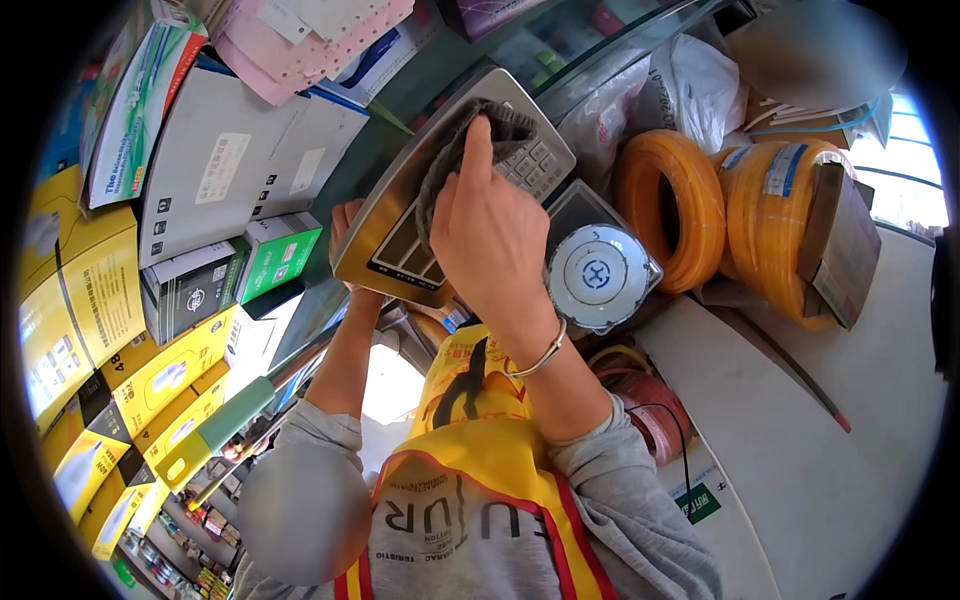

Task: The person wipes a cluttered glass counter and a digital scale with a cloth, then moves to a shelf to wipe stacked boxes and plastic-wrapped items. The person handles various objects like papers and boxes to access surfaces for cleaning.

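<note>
My left hand grips the left edge of a metal-faced electronic scale, which is tilted up; most of those fingers are behind or beside it. The scale has a keypad and a dark display panel. My right hand holds a dark grey cloth against the scale's face, index finger extended over it. The cloth covers part of the panel and keys. To the right of my right hand is a white round disc with a blue emblem on a clear plastic case.
Yellow bulb boxes, a grey box and a green box stack up on the left. Pink perforated paper lies above. Orange coils and a red coil sit right. A green-and-yellow handle juts in at lower left.
</note>
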### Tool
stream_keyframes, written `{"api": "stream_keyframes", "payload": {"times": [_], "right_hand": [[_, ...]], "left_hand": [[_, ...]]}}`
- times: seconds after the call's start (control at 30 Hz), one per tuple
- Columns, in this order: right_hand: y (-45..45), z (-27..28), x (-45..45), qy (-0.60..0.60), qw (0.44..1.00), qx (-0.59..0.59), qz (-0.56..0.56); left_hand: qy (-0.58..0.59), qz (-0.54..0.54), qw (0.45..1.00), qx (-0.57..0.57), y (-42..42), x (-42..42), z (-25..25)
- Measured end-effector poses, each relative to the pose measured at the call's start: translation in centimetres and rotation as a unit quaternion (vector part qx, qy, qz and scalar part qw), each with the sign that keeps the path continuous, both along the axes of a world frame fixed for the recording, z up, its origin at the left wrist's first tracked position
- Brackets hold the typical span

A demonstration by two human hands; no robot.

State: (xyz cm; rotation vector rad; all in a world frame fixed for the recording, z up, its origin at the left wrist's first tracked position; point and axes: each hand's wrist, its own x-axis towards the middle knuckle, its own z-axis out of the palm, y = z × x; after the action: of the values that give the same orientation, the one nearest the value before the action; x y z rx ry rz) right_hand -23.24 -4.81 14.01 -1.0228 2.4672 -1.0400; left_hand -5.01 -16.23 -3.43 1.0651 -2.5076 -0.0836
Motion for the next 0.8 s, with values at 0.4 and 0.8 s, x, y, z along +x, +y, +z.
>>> {"api": "stream_keyframes", "payload": {"times": [0.4,0.8], "right_hand": [[-0.2,-0.3,0.8,0.034,0.998,0.01,0.046],[-0.6,-0.7,0.8,0.015,0.999,0.02,0.033]], "left_hand": [[-0.069,-0.004,0.997,-0.022,0.0,0.4,-0.2],[-0.122,-0.017,0.987,-0.101,-0.5,0.9,-1.3]]}}
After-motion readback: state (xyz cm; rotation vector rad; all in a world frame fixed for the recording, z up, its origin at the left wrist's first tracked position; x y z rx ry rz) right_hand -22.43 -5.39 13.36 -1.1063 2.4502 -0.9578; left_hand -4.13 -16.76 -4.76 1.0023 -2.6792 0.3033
